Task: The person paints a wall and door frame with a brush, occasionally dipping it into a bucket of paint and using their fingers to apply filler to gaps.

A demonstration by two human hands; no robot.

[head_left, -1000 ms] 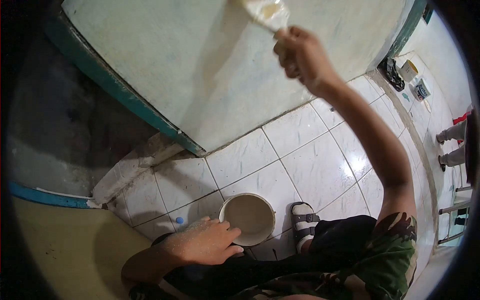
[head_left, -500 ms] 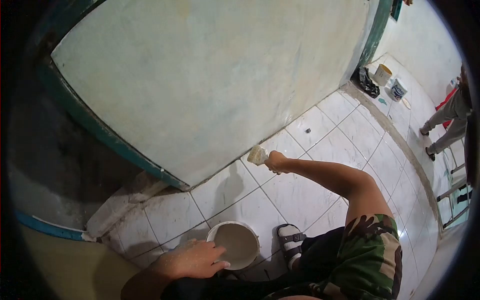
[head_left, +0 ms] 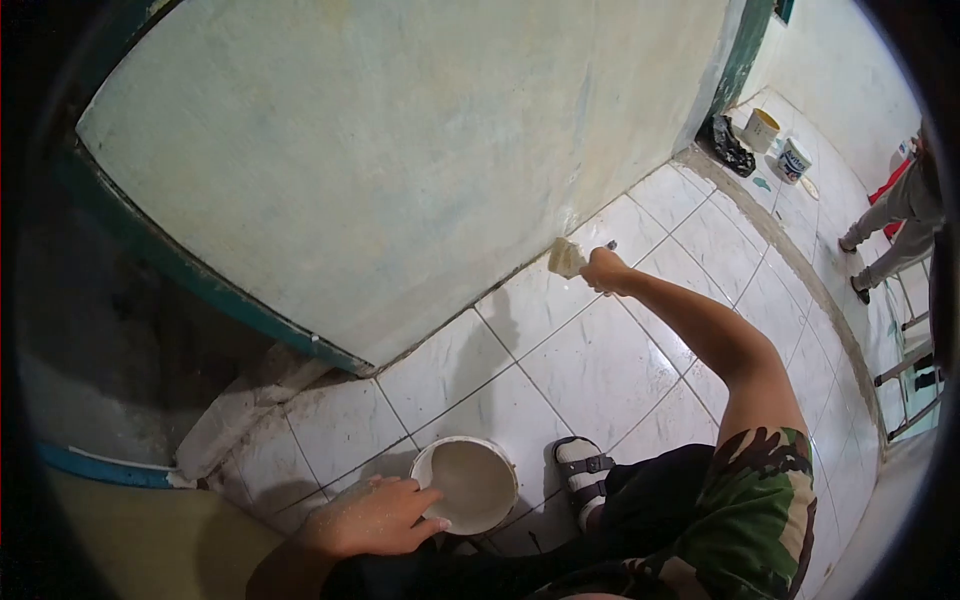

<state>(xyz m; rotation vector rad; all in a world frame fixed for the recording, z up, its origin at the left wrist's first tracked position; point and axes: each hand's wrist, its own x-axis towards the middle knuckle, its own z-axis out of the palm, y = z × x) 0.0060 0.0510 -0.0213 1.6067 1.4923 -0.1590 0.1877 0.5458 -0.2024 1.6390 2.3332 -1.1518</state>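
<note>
My right hand [head_left: 606,271] is closed around the handle of a wide paintbrush [head_left: 567,258], held out at arm's length. Its pale, whitish bristles point toward the foot of the painted wall [head_left: 380,180], overlapping the floor tiles beside it in this view. My left hand [head_left: 375,515], flecked with pale spots, hangs loosely with its fingers apart. Those fingertips overlap the near left rim of a white bucket [head_left: 420,470], which holds a greyish-white liquid. The bucket stands on the tiled floor by my sandalled foot [head_left: 583,475].
A dark opening with a green frame [head_left: 230,280] lies to the left, a raised sill [head_left: 235,410] at its base. Far right are a black plastic bag [head_left: 730,148], a tub [head_left: 762,130], a labelled paint pail [head_left: 794,160], a standing person [head_left: 895,235] and a metal ladder [head_left: 910,375].
My right hand has moved the paintbrush to the right and farther away along the foot of the wall. My left hand and the bucket have stayed nearly in place.
</note>
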